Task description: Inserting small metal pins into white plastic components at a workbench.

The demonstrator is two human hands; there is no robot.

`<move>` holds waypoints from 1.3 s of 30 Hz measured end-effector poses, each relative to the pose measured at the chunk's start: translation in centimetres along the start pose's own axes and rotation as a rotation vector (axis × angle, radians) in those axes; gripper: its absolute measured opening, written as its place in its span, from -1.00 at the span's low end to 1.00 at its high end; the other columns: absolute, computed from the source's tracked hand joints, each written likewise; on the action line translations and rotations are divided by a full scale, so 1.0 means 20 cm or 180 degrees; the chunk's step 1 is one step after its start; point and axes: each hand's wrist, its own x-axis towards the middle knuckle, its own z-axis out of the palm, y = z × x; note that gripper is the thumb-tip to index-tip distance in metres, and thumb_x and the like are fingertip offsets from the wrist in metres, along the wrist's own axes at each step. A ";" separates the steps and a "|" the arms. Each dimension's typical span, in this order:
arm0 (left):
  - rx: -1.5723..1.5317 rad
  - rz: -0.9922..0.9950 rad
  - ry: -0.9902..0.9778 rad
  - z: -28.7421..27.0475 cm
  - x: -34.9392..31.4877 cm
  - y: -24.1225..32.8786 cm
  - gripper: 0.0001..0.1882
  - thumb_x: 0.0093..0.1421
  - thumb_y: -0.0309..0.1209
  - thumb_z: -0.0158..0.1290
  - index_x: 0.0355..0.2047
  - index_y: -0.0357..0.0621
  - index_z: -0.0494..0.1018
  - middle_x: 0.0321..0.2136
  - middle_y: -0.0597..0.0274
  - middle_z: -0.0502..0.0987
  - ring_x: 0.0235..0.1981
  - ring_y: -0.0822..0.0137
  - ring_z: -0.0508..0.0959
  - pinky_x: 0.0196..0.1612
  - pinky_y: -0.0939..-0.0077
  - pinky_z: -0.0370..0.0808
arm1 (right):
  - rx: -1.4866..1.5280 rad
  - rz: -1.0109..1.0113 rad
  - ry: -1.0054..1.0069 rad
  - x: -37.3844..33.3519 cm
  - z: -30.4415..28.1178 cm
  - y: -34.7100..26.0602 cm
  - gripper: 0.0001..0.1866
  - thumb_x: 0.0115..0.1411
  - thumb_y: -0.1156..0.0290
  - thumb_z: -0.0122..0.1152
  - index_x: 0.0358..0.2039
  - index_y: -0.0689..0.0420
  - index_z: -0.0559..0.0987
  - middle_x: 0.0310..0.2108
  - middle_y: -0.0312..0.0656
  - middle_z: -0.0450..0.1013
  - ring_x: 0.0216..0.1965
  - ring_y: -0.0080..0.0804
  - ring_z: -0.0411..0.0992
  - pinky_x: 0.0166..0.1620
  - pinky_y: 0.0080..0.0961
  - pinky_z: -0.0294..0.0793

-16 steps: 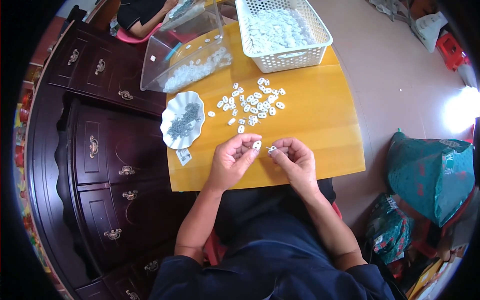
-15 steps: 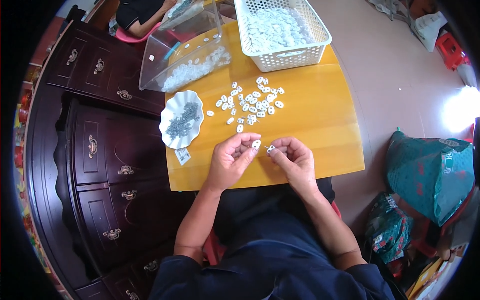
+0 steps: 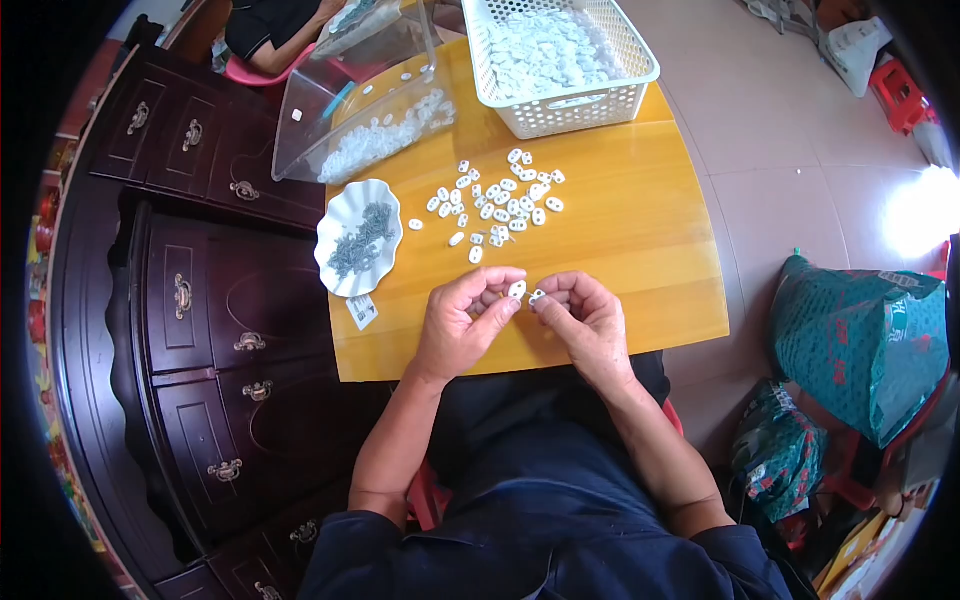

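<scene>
Over the near part of the yellow table, my left hand pinches a white oval plastic piece with dark holes between thumb and forefinger. Facing it, my right hand is closed on a smaller white plastic piece that also has holes. The two pieces are almost together; I cannot tell whether they touch. Beyond my hands lie several loose white pieces, some oval and some smaller. To their left, a white scalloped dish holds many small grey metal screws or pins.
A white perforated basket full of white pieces stands at the far edge. Left of it, a clear plastic bin lies tipped with translucent pieces. Dark wooden drawers flank the table. Another person's arm shows behind. Green bags stand right.
My hands have drawn slightly closer, bringing the smaller piece up against or very near the oval one. The view has shifted a little.
</scene>
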 end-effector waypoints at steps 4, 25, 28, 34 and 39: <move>-0.0024 0.0104 0.0049 0.00 0.01 -0.02 -0.73 0.29 -0.61 0.17 0.01 -0.29 0.56 -0.31 0.29 0.65 -0.36 0.58 0.61 -0.24 0.66 0.57 | 0.0026 -0.0019 0.0005 0.00 0.00 0.00 -0.83 0.32 0.51 0.30 -0.11 0.29 0.59 -0.34 -0.32 0.59 -0.29 -0.68 0.52 -0.13 -0.67 0.53; -0.0247 -0.0066 0.0026 0.00 0.00 -0.01 -0.72 0.31 -0.61 0.15 0.03 -0.31 0.54 -0.28 0.34 0.63 -0.32 0.61 0.58 -0.20 0.68 0.55 | -0.0066 0.0022 0.0028 0.00 0.01 0.01 -0.82 0.31 0.49 0.30 -0.13 0.28 0.59 -0.35 -0.34 0.57 -0.30 -0.68 0.50 -0.16 -0.67 0.50; -0.0437 -0.0125 0.0207 -0.01 0.00 0.00 -0.71 0.34 -0.60 0.14 0.06 -0.36 0.51 -0.26 0.34 0.60 -0.33 0.64 0.53 -0.24 0.73 0.50 | 0.0041 0.0020 0.0022 0.00 0.00 0.00 -0.84 0.32 0.51 0.29 -0.13 0.29 0.59 -0.33 -0.32 0.58 -0.28 -0.67 0.51 -0.14 -0.67 0.51; -0.0360 -0.0214 0.0131 -0.01 0.00 -0.04 -0.71 0.35 -0.58 0.15 0.06 -0.35 0.51 -0.26 0.36 0.60 -0.34 0.65 0.52 -0.25 0.74 0.49 | 0.0271 0.0033 0.0074 0.00 0.00 -0.01 -0.85 0.33 0.55 0.26 -0.11 0.30 0.57 -0.31 -0.29 0.58 -0.25 -0.64 0.53 -0.09 -0.65 0.52; -0.0429 -0.0202 0.0078 0.01 0.02 0.01 -0.72 0.34 -0.59 0.14 0.06 -0.33 0.52 -0.24 0.35 0.61 -0.31 0.63 0.55 -0.20 0.71 0.52 | 0.0274 0.0022 0.0043 0.00 0.00 -0.01 -0.85 0.33 0.55 0.27 -0.12 0.30 0.57 -0.31 -0.30 0.58 -0.25 -0.64 0.53 -0.10 -0.64 0.53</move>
